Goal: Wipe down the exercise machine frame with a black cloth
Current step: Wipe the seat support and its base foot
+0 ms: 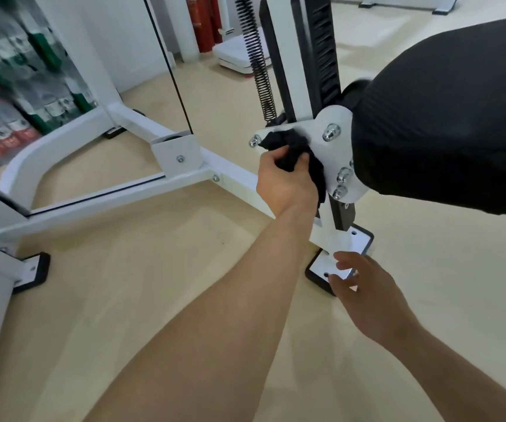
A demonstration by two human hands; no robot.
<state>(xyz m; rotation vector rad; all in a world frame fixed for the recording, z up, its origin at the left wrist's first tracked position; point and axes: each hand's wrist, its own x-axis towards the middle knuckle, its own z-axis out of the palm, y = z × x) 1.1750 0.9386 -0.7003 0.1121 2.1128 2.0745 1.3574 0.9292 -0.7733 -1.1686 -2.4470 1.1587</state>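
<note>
My left hand (285, 181) grips a bunched black cloth (294, 147) and presses it against a white bracket plate (334, 153) of the exercise machine frame, beside its chrome bolts. The plate sits on a black upright post with a notched rail. My right hand (364, 284) hovers lower down with relaxed, spread fingers, just above the post's white foot plate (358, 239), holding nothing. A white floor beam (117, 190) of the frame runs leftward from the post.
A large black padded seat (446, 123) juts in from the right, next to the bracket. A coil spring (259, 56) hangs beside the post. A weight stack (7, 95) stands at the left. Red cylinders (206, 22) stand by the far wall. The floor is beige.
</note>
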